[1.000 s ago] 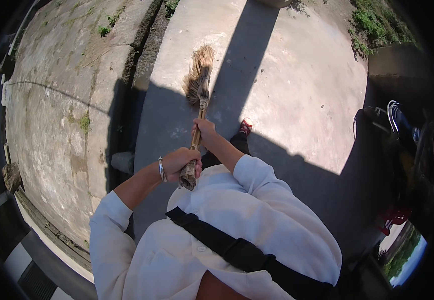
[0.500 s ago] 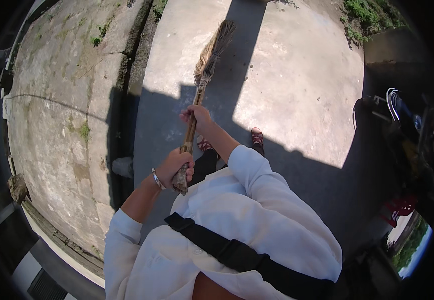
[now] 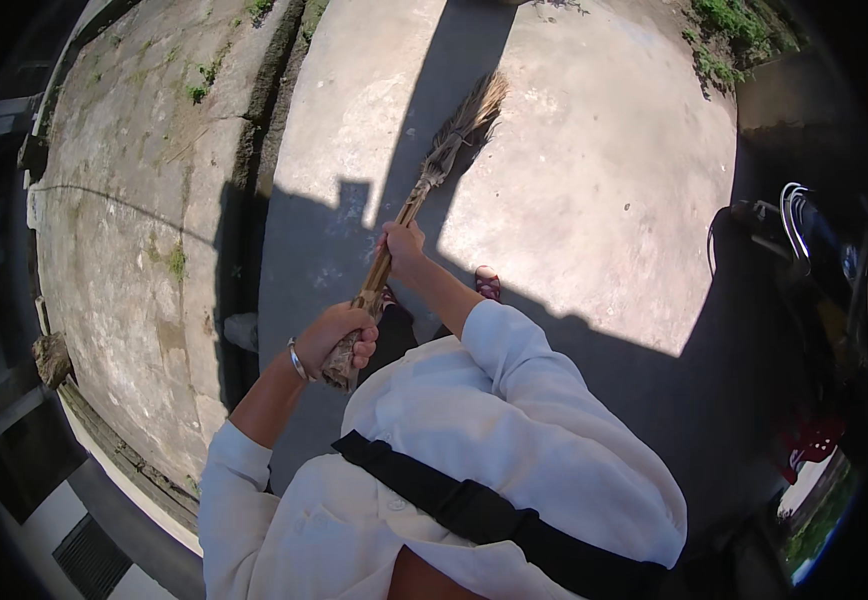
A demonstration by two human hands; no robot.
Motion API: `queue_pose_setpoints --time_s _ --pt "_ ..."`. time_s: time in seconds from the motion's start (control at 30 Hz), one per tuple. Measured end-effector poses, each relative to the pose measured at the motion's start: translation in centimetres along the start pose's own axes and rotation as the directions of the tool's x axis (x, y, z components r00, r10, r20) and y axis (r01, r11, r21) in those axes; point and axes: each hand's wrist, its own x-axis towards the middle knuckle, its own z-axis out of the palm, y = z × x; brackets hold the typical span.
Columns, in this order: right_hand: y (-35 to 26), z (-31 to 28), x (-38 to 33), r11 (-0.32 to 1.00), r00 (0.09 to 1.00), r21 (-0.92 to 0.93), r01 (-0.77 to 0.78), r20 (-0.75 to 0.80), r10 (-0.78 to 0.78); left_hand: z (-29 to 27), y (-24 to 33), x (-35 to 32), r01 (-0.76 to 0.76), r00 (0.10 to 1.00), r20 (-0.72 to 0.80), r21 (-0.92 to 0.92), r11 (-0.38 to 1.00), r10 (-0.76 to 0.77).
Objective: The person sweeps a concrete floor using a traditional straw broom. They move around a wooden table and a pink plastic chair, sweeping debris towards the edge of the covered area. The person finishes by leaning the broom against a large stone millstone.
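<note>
A straw broom [image 3: 444, 157] slants away from me up and to the right, its bristle head over the edge between shadow and sunlight on the concrete floor [image 3: 574, 180]. My left hand [image 3: 342, 337], with a silver bracelet at the wrist, is closed round the thick wrapped end of the handle near my waist. Higher up the stick, my right hand [image 3: 403, 246] grips it with the fingers wrapped round. Whether the bristle tips touch the floor I cannot tell.
My feet in red strappy sandals [image 3: 488, 284] stand just beyond the hands. A dark gutter [image 3: 254, 150] runs along the left, beside a weathered concrete slab [image 3: 134, 270]. A grey stone [image 3: 242, 331] lies near it. At right, in shadow, stands a dark vehicle-like object [image 3: 799, 235].
The broom head has swung to the right and a little nearer, from the shadow strip toward the sunlit floor. Both hands keep their hold and have shifted slightly.
</note>
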Motion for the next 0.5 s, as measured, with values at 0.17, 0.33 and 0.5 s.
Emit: queue_pose_setpoints --time_s 0.17,0.33,0.5 --pt "-2.3 -3.5 -3.8 0.979 0.979 0.132 -0.158 0.149 0.138 3.2 -2.0 -3.4 0.031 0.999 0.043 0.035 0.999 -0.032" --pt "-3.6 -6.3 -2.4 0.906 0.964 0.329 -0.266 0.099 0.247 2.5 -2.4 -3.3 0.132 0.965 0.244 -0.143 0.981 -0.094" --pt "-3.9 -7.4 -3.3 0.965 0.964 0.168 -0.200 -0.140 0.224 -0.3 -2.5 0.0 0.249 0.929 0.332 -0.237 0.939 -0.162"
